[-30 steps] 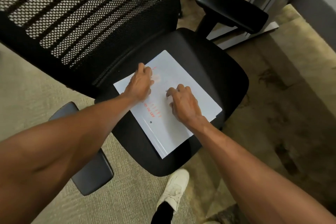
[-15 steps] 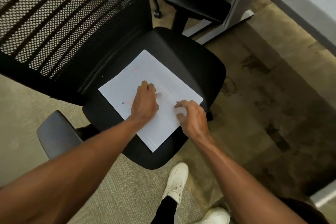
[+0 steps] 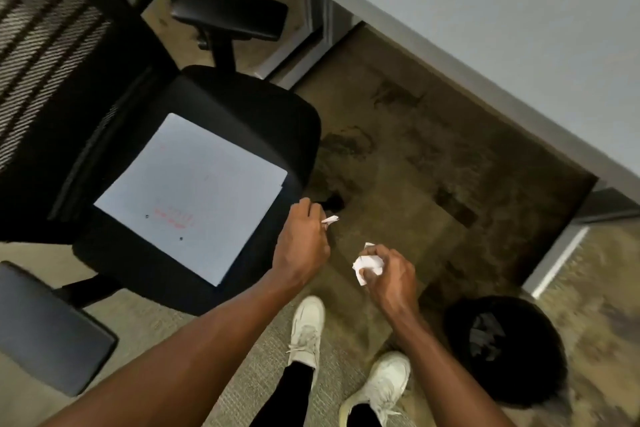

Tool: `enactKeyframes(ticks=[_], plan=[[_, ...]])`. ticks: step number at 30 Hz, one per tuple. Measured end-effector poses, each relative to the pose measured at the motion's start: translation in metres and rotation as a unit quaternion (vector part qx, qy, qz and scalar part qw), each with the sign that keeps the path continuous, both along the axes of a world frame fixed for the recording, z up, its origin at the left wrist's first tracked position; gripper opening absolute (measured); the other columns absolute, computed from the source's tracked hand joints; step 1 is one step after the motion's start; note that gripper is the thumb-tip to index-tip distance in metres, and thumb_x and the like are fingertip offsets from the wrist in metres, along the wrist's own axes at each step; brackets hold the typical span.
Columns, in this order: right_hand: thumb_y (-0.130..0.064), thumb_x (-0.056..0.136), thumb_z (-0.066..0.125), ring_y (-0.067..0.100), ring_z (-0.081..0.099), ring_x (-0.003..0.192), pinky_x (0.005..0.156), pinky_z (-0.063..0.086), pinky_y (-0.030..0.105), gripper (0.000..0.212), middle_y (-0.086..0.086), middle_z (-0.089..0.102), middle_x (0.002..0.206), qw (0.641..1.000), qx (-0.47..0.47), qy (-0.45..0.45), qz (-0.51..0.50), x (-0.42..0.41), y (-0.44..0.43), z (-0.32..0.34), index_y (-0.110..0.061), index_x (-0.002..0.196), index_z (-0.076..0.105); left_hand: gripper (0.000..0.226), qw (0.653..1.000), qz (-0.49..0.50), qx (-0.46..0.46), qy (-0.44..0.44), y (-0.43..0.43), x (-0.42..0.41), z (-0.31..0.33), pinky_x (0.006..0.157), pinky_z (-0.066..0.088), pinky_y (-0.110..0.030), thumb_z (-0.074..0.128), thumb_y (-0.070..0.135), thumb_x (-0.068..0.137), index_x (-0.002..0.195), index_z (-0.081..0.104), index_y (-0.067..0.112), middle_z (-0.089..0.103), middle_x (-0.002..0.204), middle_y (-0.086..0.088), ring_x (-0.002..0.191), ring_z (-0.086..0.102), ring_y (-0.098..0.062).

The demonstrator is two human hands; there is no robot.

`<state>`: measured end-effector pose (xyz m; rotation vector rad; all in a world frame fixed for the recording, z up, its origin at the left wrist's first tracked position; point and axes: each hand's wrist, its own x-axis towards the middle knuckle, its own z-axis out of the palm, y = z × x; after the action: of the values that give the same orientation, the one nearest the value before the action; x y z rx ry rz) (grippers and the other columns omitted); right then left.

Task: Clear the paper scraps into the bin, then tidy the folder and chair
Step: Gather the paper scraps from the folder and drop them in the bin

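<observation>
A white folder [image 3: 194, 198] with faint red writing lies flat on the seat of a black office chair [image 3: 249, 114]. My left hand [image 3: 303, 239] hovers just off the seat's right edge, pinching a small white paper scrap [image 3: 330, 219]. My right hand [image 3: 389, 274] is over the carpet, closed around a crumpled bunch of white paper scraps [image 3: 367, 263]. A round black bin [image 3: 509, 350] stands on the floor to the lower right of my right hand, with dark contents inside.
A grey desk top [image 3: 502, 28] runs diagonally across the upper right, with its metal legs [image 3: 554, 253] near the bin. The chair's armrests [image 3: 52, 326] stick out left and back. My two white shoes [image 3: 308, 329] stand on the carpet below my hands.
Both hands have lifted off the folder and swung right, off the chair seat, each now holding paper scraps. The view has turned right, bringing the bin and desk into sight.
</observation>
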<state>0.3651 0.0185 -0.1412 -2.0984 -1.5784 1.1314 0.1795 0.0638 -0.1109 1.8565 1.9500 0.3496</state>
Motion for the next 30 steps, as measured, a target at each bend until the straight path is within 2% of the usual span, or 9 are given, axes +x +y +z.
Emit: enactKeyframes(ticks=[4,8,11,14,18,20,23,26,30], plan=[[-0.005,0.070,0.076,0.010,0.070,0.103,0.089,0.051,0.021,0.033,-0.011,0.077,0.117,0.998,-0.028,0.005,-0.059,0.051,-0.028,0.002,-0.027,0.094,0.079,0.005,0.998,-0.054,-0.036,-0.013,-0.011,0.053,-0.008,0.077,0.048,-0.034,0.064,0.011,0.091,0.097,0.064,0.012,0.064,0.100,-0.007,0.092,0.061,-0.025],[-0.029,0.070,0.072,0.017,0.074,0.100,0.085,0.059,0.032,0.027,-0.009,0.079,0.108,0.991,-0.081,-0.032,-0.104,0.109,-0.060,-0.014,-0.026,0.096,0.079,0.007,0.987,-0.034,-0.141,-0.072,-0.026,0.110,-0.026,0.074,0.045,-0.030,0.071,0.021,0.088,0.089,0.064,0.019,0.072,0.097,-0.005,0.093,0.069,-0.029],[-0.051,0.067,0.058,0.026,0.075,0.099,0.082,0.060,0.036,0.051,-0.003,0.080,0.105,0.982,-0.118,-0.044,-0.140,0.148,-0.088,-0.044,-0.023,0.106,0.077,0.017,0.972,-0.029,-0.217,-0.086,-0.038,0.148,-0.040,0.086,0.050,-0.031,0.073,0.024,0.089,0.102,0.073,0.014,0.077,0.106,-0.009,0.108,0.068,-0.032],[-0.031,0.078,0.077,0.033,0.073,0.103,0.084,0.058,0.034,0.036,0.007,0.079,0.110,0.973,-0.115,-0.041,-0.194,0.177,-0.106,-0.026,-0.023,0.113,0.078,0.021,0.953,-0.037,-0.285,-0.096,-0.055,0.192,-0.054,0.091,0.050,-0.029,0.072,0.022,0.091,0.109,0.074,0.010,0.078,0.109,-0.013,0.112,0.067,-0.033],[-0.007,0.080,0.082,0.029,0.073,0.099,0.079,0.044,0.023,0.029,0.008,0.079,0.108,0.953,-0.113,-0.016,-0.281,0.222,-0.134,-0.025,-0.012,0.108,0.079,0.018,0.927,-0.034,-0.352,-0.122,-0.081,0.248,-0.077,0.084,0.062,-0.035,0.077,0.020,0.085,0.101,0.074,0.011,0.080,0.097,-0.011,0.093,0.077,-0.031],[-0.009,0.078,0.086,0.026,0.072,0.094,0.080,0.053,0.030,0.025,0.005,0.077,0.101,0.930,-0.136,0.009,-0.342,0.243,-0.151,-0.036,-0.010,0.102,0.078,0.020,0.918,-0.037,-0.374,-0.126,-0.097,0.277,-0.090,0.080,0.064,-0.036,0.078,0.022,0.083,0.100,0.074,0.011,0.080,0.095,-0.011,0.085,0.079,-0.027],[-0.035,0.067,0.087,0.027,0.077,0.093,0.081,0.065,0.050,0.027,-0.002,0.078,0.098,0.906,-0.145,0.073,-0.391,0.276,-0.184,-0.080,-0.034,0.092,0.075,0.020,0.907,-0.044,-0.397,-0.133,-0.120,0.316,-0.102,0.082,0.065,-0.041,0.078,0.020,0.083,0.098,0.074,0.008,0.079,0.103,-0.014,0.089,0.079,-0.031],[-0.022,0.078,0.082,0.028,0.077,0.092,0.078,0.065,0.051,0.027,0.001,0.077,0.101,0.902,-0.140,0.070,-0.402,0.297,-0.198,-0.092,-0.041,0.093,0.070,0.022,0.892,-0.051,-0.428,-0.137,-0.138,0.351,-0.115,0.083,0.065,-0.041,0.074,0.017,0.087,0.103,0.075,0.003,0.078,0.107,-0.016,0.093,0.078,-0.033],[-0.020,0.080,0.086,0.031,0.076,0.094,0.077,0.065,0.050,0.033,0.008,0.076,0.111,0.886,-0.148,0.045,-0.438,0.318,-0.205,-0.086,-0.023,0.110,0.073,0.024,0.878,-0.037,-0.453,-0.152,-0.158,0.387,-0.135,0.083,0.065,-0.046,0.068,0.021,0.091,0.103,0.074,0.001,0.075,0.106,-0.018,0.095,0.076,-0.034]])
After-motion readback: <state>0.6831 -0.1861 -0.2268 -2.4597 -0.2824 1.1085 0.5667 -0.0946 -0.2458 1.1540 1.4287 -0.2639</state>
